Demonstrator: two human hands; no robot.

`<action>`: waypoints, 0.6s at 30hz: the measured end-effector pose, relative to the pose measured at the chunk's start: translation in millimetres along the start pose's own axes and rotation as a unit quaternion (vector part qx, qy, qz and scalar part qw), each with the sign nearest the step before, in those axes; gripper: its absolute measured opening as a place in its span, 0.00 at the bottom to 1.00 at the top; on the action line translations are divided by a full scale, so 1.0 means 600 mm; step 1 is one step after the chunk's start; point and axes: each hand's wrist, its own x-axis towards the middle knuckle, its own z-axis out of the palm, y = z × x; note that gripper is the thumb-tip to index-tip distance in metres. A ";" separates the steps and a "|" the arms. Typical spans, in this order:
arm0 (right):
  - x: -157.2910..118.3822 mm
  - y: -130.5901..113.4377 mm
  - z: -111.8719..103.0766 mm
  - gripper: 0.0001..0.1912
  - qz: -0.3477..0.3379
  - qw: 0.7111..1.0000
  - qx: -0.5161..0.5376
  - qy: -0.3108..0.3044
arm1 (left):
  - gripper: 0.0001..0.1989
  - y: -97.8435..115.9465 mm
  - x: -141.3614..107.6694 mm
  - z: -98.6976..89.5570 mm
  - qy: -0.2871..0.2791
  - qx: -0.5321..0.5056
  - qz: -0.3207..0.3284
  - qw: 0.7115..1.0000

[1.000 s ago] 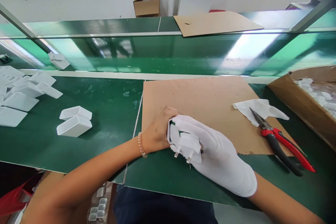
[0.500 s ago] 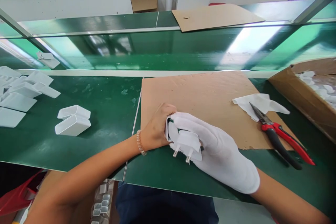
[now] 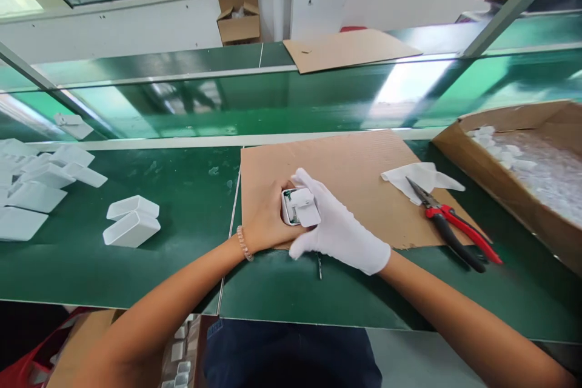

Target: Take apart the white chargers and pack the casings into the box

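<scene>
A white plastic charger housing (image 3: pixel 284 209) is in my bare left hand (image 3: pixel 268 218), its open end facing up with a bit of green circuit board showing inside. A white plug end piece (image 3: pixel 305 206) sits slightly askew over that opening. My right hand (image 3: pixel 334 224), in a white glove, cups the charger from the right, thumb in front and fingers behind. Its palm side is against the end piece. Below the glove a thin metal piece (image 3: pixel 319 267) shows; its kind I cannot make out. Both hands are over the near edge of a cardboard sheet (image 3: pixel 331 157).
Red-and-black long-nose pliers (image 3: pixel 448 218) lie at the right, their tips on a white cloth (image 3: pixel 421 179). Two empty white housings (image 3: pixel 131 227) stand left, near a pile of similar ones (image 3: pixel 36 194). A cardboard box (image 3: pixel 504 179) with white parts stands far right.
My right hand has turned and opened wider round the charger. The plug pins, pointing toward me before, no longer show, and the end piece now lies over the opening. The view has shifted.
</scene>
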 end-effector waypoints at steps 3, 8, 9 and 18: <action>0.001 -0.007 0.002 0.73 0.003 0.995 0.101 -0.015 | 0.30 -0.001 -0.004 -0.002 -0.012 -0.150 -0.046 0.988; -0.023 -0.021 0.041 0.58 0.070 0.993 -0.080 0.054 | 0.28 0.014 -0.011 0.012 0.036 -0.436 -0.119 0.891; -0.031 -0.023 0.052 0.55 0.079 0.985 -0.129 0.080 | 0.28 0.019 -0.012 0.015 0.036 -0.472 -0.137 0.870; -0.060 -0.037 0.082 0.20 -0.059 0.885 -0.416 0.200 | 0.30 0.051 -0.038 0.031 -0.036 -0.534 -0.162 0.829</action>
